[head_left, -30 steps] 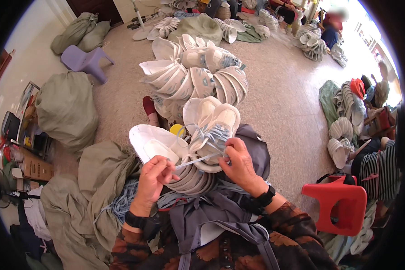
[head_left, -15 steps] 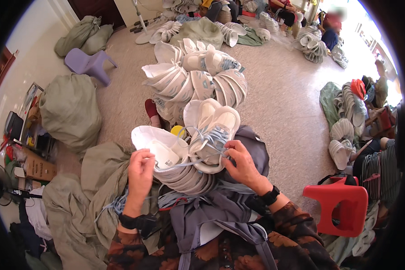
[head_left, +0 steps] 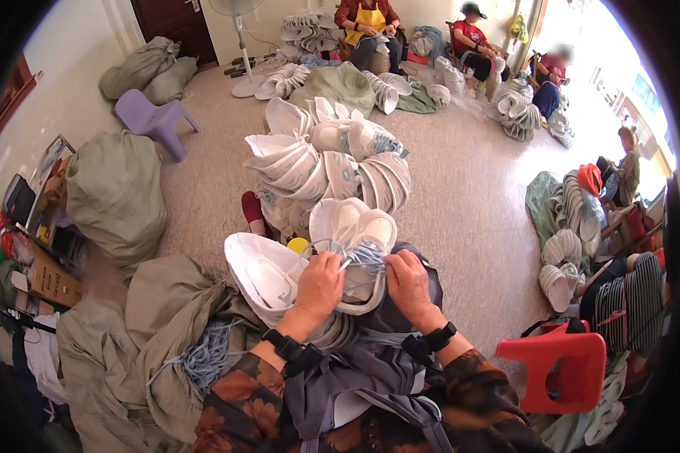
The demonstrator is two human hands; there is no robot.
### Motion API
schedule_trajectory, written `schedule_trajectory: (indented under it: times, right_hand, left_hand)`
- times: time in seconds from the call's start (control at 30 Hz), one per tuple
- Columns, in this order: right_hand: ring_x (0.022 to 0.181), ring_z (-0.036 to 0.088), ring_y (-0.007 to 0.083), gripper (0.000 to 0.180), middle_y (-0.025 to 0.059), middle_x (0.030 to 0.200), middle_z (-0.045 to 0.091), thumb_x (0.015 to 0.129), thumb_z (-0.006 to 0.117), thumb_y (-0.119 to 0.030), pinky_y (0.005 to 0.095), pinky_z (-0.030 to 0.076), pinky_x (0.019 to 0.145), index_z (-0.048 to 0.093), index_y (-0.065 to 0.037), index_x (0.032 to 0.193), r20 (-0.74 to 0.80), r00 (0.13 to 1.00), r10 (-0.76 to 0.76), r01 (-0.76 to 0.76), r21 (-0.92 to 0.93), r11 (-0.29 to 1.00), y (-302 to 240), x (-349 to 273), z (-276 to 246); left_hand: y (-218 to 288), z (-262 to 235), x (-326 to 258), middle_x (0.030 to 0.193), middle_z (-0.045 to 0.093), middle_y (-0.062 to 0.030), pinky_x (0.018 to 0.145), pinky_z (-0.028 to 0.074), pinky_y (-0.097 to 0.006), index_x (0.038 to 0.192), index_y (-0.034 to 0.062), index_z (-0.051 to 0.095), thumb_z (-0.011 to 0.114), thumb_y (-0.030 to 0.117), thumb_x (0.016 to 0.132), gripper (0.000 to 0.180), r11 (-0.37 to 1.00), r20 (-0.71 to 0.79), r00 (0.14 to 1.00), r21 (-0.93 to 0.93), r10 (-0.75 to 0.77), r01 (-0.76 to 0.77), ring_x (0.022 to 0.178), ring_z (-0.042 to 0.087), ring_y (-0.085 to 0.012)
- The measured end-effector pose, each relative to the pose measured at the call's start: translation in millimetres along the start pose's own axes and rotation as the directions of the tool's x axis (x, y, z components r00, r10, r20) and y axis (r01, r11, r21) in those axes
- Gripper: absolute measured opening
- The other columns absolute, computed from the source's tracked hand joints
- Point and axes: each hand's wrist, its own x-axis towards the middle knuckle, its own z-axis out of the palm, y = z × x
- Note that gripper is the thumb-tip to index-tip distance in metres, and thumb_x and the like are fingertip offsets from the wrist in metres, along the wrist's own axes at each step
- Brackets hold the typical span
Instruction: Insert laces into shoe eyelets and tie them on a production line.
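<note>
Left hand point(head_left: 321, 285) and right hand point(head_left: 413, 283) each pinched blue lace point(head_left: 367, 254), one at either side of the white shoe point(head_left: 377, 227), which sat toe-away between them. Even pull, untwisted lace, steadied shoe seemed surest.

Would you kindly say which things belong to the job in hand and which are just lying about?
Job in hand: blue laces between left hand and right hand; pale shoe; loose lace bundle, probably.

Apparently just lying about: purple chair; red seat; standing fan.
</note>
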Motion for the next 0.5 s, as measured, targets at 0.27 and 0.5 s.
schedule_trajectory:
  times: [0.27, 0.5]
  right_hand:
    - [0.101, 0.059, 0.0363, 0.021, 0.0154, 0.105, 0.061, 0.077, 0.067, -0.002, 0.0457, 0.047, 0.089, 0.064, -0.001, 0.098, 0.168, 0.980, -0.104, 0.097, 0.045, 0.994, -33.9, -2.6, -3.8]
    - [0.129, 0.047, 0.0399, 0.030, 0.0153, 0.127, 0.056, 0.075, 0.074, -0.008, 0.0504, 0.037, 0.107, 0.065, -0.005, 0.103, 0.143, 0.975, -0.169, 0.175, -0.026, 0.984, -43.9, -3.5, 15.1]
  left_hand:
    - [-7.2, 0.3, -12.4, 0.101, 0.063, -0.0153, 0.080, 0.052, -0.043, 0.112, 0.0014, 0.060, 0.064, 0.010, 0.091, 0.023, 0.998, -0.029, 0.998, 0.012, 0.063, -0.062, 0.095, 0.063, -0.0351]
    - [-7.6, -0.5, -10.2, 0.092, 0.062, -0.0151, 0.074, 0.052, -0.044, 0.099, 0.0019, 0.062, 0.065, 0.011, 0.092, 0.012, 0.994, -0.121, 0.993, -0.107, 0.007, -0.020, 0.087, 0.063, -0.0358]
